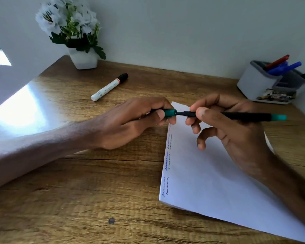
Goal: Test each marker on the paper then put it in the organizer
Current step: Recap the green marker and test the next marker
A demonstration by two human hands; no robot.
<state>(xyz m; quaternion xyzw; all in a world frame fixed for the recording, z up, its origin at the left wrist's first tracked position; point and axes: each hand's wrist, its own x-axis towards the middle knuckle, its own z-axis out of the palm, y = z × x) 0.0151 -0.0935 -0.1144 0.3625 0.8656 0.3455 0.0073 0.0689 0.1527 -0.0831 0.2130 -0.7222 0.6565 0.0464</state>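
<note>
Lying level over the far corner of the paper (218, 182), the black marker (239, 115) runs left to right, tip pointing left at the teal cap (170, 113). The right hand (236, 132) pinches its barrel; the left hand (130, 120) grips the cap. One white marker (109, 87) lies on the desk (77, 191) beyond. The organizer (259, 85), far right, holds one red marker (276, 63) and two blue markers (287, 68).

Bare left forearm (42, 152), bare right forearm (285, 182)

Place: a home study corner or small office.
Signs: wood-grain surface (77, 199) against a plain wall, potted white flowers (72, 30), organizer (269, 85) holding pens, paper (218, 182).
</note>
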